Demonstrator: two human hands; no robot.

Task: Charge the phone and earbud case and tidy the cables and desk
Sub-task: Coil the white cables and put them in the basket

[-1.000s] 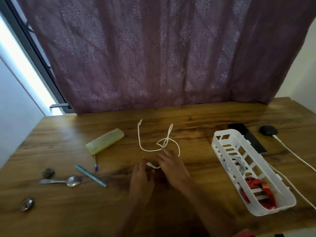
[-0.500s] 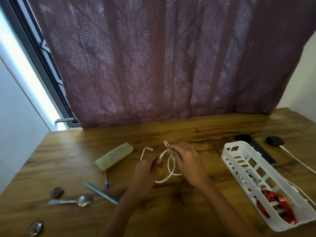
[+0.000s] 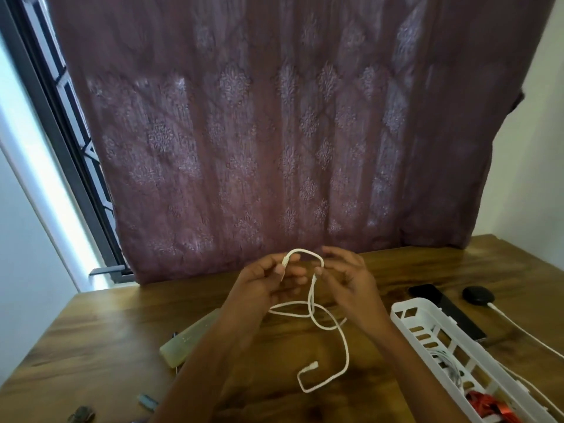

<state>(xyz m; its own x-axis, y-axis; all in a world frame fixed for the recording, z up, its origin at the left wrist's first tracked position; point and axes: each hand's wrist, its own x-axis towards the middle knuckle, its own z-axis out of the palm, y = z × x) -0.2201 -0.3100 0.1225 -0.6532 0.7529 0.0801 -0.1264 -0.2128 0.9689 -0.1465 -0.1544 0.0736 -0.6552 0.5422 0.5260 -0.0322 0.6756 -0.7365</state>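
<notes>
A short white cable hangs in loops above the wooden desk. My left hand pinches one plug end of it. My right hand pinches the cable a little further along, so a small arch runs between the two hands. The free plug end dangles low near the desk. At the right lie a black phone and a black earbud case, with a white cable running from the case.
A white slotted basket at the right holds a coiled white cable and something red. A yellow-green case lies left of my arms, with a pen tip and small objects near the front left edge. A purple curtain hangs behind.
Both hands have lifted the white cable off the desk and raised it; it now hangs in loops. The view has tilted upward.
</notes>
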